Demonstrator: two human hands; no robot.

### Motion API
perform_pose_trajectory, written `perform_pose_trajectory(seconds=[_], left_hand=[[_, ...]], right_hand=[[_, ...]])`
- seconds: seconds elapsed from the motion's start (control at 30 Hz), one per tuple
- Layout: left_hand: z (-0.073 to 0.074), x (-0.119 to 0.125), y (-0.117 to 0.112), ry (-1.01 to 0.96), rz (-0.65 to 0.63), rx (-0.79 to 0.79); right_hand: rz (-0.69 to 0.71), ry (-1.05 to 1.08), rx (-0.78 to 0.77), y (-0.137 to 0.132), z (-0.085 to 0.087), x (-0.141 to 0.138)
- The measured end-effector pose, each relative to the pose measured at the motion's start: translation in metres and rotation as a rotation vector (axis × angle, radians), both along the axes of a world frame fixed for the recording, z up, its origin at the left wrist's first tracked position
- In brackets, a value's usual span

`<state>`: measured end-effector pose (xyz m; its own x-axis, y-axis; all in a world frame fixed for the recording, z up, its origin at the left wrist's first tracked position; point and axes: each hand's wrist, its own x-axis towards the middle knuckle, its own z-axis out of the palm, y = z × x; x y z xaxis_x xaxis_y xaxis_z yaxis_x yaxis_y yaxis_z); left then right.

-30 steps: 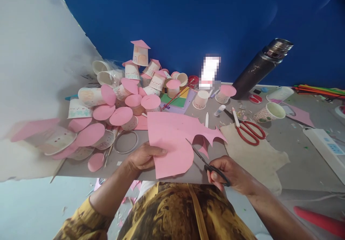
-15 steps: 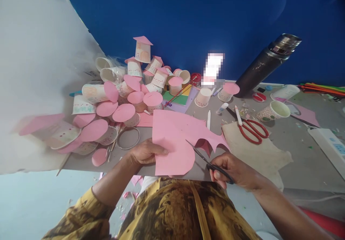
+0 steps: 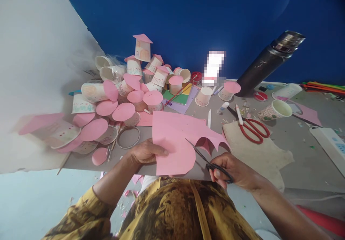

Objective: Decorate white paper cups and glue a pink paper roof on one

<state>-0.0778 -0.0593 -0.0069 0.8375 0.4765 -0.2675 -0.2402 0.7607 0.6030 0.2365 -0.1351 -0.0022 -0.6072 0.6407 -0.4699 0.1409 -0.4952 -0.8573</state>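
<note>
A sheet of pink paper (image 3: pixel 175 135) hangs over the front edge of the table, its right side cut into curves. My left hand (image 3: pixel 148 151) is closed on the sheet's left edge, thumb on top and fingers underneath. In my right hand (image 3: pixel 225 166) is a pair of black-handled scissors (image 3: pixel 201 154), fingers in the loops. The blades lie at the paper's curved cut, their tips near the sheet's middle; they look nearly closed. Left of the paper, a metal ring (image 3: pixel 128 137) rests by paper cups topped with pink discs (image 3: pixel 123 112).
Many decorated paper cups (image 3: pixel 142 50) are heaped at the left. Red-handled scissors (image 3: pixel 254 130) lie on a beige cloth (image 3: pixel 253 153) at right. Behind stand a black flask (image 3: pixel 264 65) and a patterned cup (image 3: pixel 275 111). A white power strip (image 3: pixel 327 143) sits far right.
Almost nothing differs. The view has shifted very slightly, and both hands keep their hold on the paper and scissors at nearly the same spot.
</note>
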Motion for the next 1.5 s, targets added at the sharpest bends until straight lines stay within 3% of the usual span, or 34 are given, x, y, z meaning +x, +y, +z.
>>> perform_pose_trajectory(seconds=[0.53, 0.87, 1.17, 1.5], left_hand=[[-0.005, -0.010, 0.004, 0.098, -0.019, 0.060], [0.005, 0.001, 0.008, 0.155, 0.225, 0.097], [0.014, 0.005, 0.012, 0.145, 0.155, 0.095], [0.014, 0.007, 0.012, 0.134, 0.086, 0.165]], right_hand=[[0.043, -0.045, -0.035, -0.001, 0.003, 0.005], [0.038, -0.113, 0.002, 0.000, 0.003, 0.005], [0.072, -0.037, 0.007, 0.004, 0.011, 0.003], [0.064, -0.031, -0.043, 0.001, 0.014, 0.002]])
